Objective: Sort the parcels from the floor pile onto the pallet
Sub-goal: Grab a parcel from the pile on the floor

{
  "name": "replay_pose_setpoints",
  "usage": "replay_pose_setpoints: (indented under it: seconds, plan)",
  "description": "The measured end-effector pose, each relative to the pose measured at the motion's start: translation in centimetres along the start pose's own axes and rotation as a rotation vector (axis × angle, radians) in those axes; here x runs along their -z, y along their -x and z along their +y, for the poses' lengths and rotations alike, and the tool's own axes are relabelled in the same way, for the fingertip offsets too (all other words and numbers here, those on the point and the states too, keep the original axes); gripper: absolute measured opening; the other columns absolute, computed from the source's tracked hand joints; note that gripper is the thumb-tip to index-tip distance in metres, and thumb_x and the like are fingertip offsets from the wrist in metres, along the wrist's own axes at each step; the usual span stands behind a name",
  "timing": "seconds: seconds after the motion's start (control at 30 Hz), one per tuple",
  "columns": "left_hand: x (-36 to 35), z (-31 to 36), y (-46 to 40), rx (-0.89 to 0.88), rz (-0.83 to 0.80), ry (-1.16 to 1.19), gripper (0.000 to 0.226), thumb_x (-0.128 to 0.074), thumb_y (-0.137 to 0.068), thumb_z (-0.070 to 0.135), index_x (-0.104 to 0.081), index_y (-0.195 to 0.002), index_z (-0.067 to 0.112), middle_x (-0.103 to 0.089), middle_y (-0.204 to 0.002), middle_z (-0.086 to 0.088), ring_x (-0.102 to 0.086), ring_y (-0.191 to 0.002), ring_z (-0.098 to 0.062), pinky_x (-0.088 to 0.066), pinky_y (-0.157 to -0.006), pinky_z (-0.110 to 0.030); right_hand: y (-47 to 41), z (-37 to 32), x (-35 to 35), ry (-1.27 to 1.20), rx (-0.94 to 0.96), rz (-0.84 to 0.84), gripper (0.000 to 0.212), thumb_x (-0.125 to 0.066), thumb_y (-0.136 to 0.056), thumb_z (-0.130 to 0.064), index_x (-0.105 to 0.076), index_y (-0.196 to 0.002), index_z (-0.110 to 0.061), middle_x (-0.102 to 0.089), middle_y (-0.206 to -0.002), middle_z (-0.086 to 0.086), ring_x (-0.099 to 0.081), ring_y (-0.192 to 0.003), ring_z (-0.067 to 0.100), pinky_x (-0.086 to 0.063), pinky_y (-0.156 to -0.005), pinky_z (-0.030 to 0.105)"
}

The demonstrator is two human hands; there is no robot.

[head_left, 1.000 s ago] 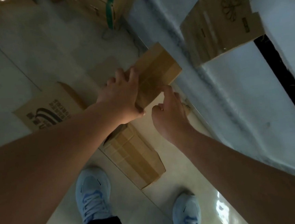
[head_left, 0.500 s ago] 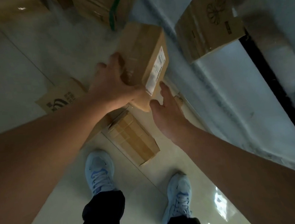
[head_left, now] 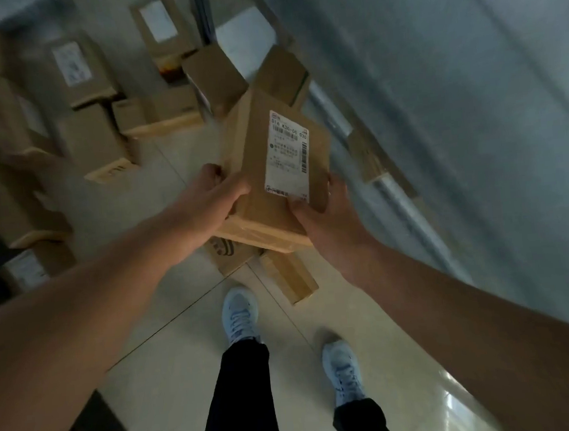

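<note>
Held parcel [head_left: 255, 169], shipping label [head_left: 288, 155]: top line reads roughly "S16 K20-06 030"; exact characters uncertain.
Same label, right edge: vertical barcode; digits not legible.
Same label, middle and bottom: small printed lines, too blurred to read.
Floor box [head_left: 226, 254] under the held parcel: dark curved logo, partly hidden; no legible text.
Stacked boxes [head_left: 70, 69] at the rear: white labels, blurred, unreadable.
</note>
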State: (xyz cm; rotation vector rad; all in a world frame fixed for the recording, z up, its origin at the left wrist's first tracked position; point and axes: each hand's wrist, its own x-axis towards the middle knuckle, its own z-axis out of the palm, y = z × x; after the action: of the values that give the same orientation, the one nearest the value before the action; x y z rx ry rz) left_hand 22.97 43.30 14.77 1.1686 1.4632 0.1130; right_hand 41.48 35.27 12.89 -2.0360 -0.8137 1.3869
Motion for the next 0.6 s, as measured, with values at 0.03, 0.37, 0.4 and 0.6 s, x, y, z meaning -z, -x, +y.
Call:
replay_pose_setpoints:
  seconds: [0.03,0.37,0.4,0.6]
  plan:
    - [0.8,1.1,2.2,-0.008,0.028,-0.007,0.077,-0.05,-0.06,0.069,-0.054,-0.123,0.026,-0.057,-0.097,-0.001,-0.055,-0.08,-0.015,-0.037,-0.063,-0.032,1.7,-1.5,0.5,0.001,0.041,-0.007,0.084,-0.065,-0.081,-0.064,-0.027,-0.153,-0.044,-0.049,-0.147,-0.014,-0.048,-0.137,0.016,-0.044,-0.115,0.051]
    - [4.8,12.7,26.9,-0.212,0.245,0.001,0.066,-0.054,-0.08,0.063,-0.056,-0.132,0.022,-0.065,-0.122,-0.002,-0.064,-0.111,-0.022,-0.053,-0.096,-0.049,20.8,-15.0,9.9,0.11,0.453,-0.009,0.105,-0.081,-0.071,-0.066,-0.02,-0.155,-0.046,-0.035,-0.139,-0.012,-0.042,-0.133,0.017,-0.043,-0.105,0.041]
    - [4.8,13.5,29.7,-0.236,0.265,0.01,0.059,-0.056,-0.088,0.059,-0.053,-0.135,0.022,-0.066,-0.119,0.001,-0.064,-0.11,-0.018,-0.053,-0.09,-0.041,23.0,-16.2,10.8,0.118,0.498,-0.007,0.105,-0.084,-0.074,-0.06,-0.021,-0.156,-0.044,-0.035,-0.136,-0.012,-0.042,-0.13,0.016,-0.044,-0.103,0.04]
    - [5.3,16.4,46.1,-0.363,0.503,-0.054,0.039,-0.06,-0.099,0.045,-0.052,-0.133,0.027,-0.066,-0.114,0.003,-0.066,-0.099,-0.015,-0.055,-0.073,-0.033,36.2,-22.1,15.1,0.172,0.726,-0.059,0.11,-0.092,-0.075,-0.046,-0.023,-0.16,-0.037,-0.037,-0.145,0.002,-0.046,-0.135,0.026,-0.051,-0.105,0.05]
